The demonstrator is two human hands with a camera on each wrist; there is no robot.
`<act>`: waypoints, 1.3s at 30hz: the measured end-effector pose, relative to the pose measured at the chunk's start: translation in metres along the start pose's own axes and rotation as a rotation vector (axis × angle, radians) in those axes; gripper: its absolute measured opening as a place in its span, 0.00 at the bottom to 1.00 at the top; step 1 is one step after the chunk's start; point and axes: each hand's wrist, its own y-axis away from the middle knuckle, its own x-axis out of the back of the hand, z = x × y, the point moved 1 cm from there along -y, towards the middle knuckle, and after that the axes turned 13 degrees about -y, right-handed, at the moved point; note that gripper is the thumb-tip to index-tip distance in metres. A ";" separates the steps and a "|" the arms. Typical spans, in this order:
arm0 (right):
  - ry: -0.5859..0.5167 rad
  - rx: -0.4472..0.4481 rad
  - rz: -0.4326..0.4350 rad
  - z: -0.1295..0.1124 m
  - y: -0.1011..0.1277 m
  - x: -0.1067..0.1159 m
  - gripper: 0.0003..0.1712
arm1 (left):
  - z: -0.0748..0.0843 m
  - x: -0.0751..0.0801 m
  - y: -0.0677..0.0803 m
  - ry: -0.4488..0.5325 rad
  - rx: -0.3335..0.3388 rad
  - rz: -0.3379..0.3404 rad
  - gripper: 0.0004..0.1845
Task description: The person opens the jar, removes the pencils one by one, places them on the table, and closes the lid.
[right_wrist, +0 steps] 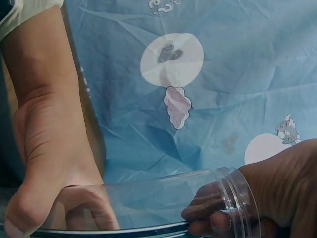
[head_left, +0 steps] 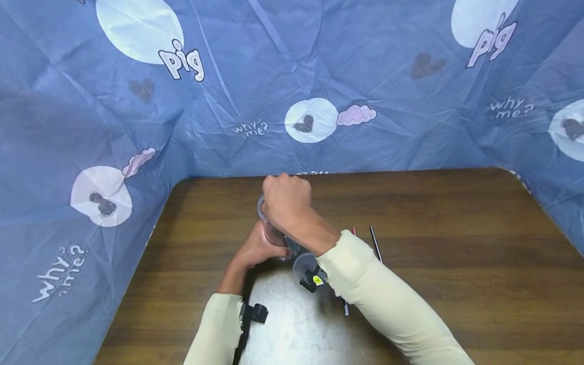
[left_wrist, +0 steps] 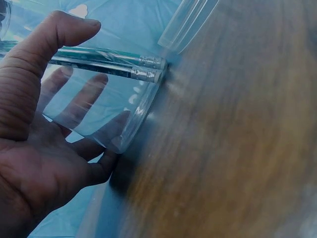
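- clear plastic is what both hands meet on: a transparent jar (head_left: 274, 230) stands on the wooden table (head_left: 456, 228), near its far edge and just ahead of the person.
- left hand (head_left: 255, 248) wraps the jar's lower wall from the near side; in the left wrist view the thumb (left_wrist: 59, 32) and fingers (left_wrist: 81, 106) curl round the clear wall, so it is gripping the jar (left_wrist: 106, 94).
- right hand (head_left: 286, 198) sits on top of the jar, fingers bent down over the threaded mouth (right_wrist: 237, 198); in the right wrist view the fingertips (right_wrist: 208, 218) look pinched at that rim. whether they also hold something small there i cannot tell.
- the relation that matters: the jar's long axis runs up from the table between the two hands, the left at its base, the right directly over its opening. the right hand is the one nearer the mouth.
- inside the jar lie two green pencils (left_wrist: 106, 62), side by side, their metal-banded eraser ends (left_wrist: 148, 68) down at the jar's bottom by the table.
- just right of the right forearm, more pencils (head_left: 375, 243) lie loose on the table, apart from the jar.
- a pale grey mat (head_left: 292, 324) covers the table's near part under the forearms.
- blue printed cloth (head_left: 319, 76) walls the table on three sides.
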 end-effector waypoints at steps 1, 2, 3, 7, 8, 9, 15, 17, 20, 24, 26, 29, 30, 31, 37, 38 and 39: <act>0.004 -0.001 -0.001 -0.001 0.000 0.000 0.07 | 0.000 0.000 0.000 -0.005 0.000 0.002 0.43; 0.011 -0.001 -0.003 -0.001 -0.001 0.000 0.07 | 0.000 0.001 0.000 -0.008 0.000 0.002 0.43; 0.017 -0.002 -0.007 -0.002 -0.001 0.000 0.07 | 0.000 0.001 -0.001 -0.009 -0.002 0.002 0.43; 0.051 -0.008 -0.029 -0.005 -0.003 -0.001 0.07 | 0.000 0.000 0.000 -0.008 0.004 -0.002 0.42; 0.059 -0.012 -0.034 -0.006 -0.003 -0.001 0.07 | 0.000 0.000 0.000 -0.009 0.010 -0.002 0.41; 0.067 -0.017 -0.039 -0.006 -0.004 -0.002 0.07 | 0.000 0.000 0.001 -0.014 0.013 0.002 0.41; 0.099 -0.059 -0.085 -0.008 -0.005 -0.001 0.08 | -0.001 -0.002 -0.001 -0.034 0.022 0.003 0.39; 0.105 -0.065 -0.097 -0.008 -0.005 -0.001 0.08 | -0.002 -0.002 0.000 -0.031 0.030 0.004 0.39; 0.113 -0.061 -0.099 -0.010 -0.004 -0.001 0.07 | -0.001 -0.002 0.001 -0.030 0.034 0.008 0.40; 0.124 -0.057 -0.097 -0.012 -0.003 -0.001 0.06 | -0.001 -0.002 0.002 -0.030 0.026 0.015 0.41; 0.128 -0.060 -0.094 -0.012 -0.003 -0.001 0.06 | 0.000 -0.002 0.002 -0.031 0.022 0.018 0.41; 0.130 -0.058 -0.081 -0.013 -0.003 0.000 0.07 | 0.000 -0.001 0.001 -0.037 0.020 0.021 0.40; 0.129 -0.057 -0.074 -0.013 -0.003 0.000 0.07 | 0.000 -0.001 0.001 -0.040 0.020 0.023 0.40; 0.129 -0.056 -0.069 -0.014 -0.002 0.000 0.07 | 0.000 0.000 0.001 -0.040 0.020 0.023 0.40; 0.116 -0.057 -0.036 -0.014 -0.002 -0.001 0.06 | 0.001 0.001 0.001 -0.048 0.023 0.028 0.40; 0.111 -0.058 -0.030 -0.014 -0.002 -0.002 0.07 | 0.001 0.002 0.001 -0.052 0.022 0.031 0.40; 0.108 -0.058 -0.025 -0.014 -0.003 -0.002 0.07 | 0.001 0.002 0.002 -0.054 0.022 0.032 0.40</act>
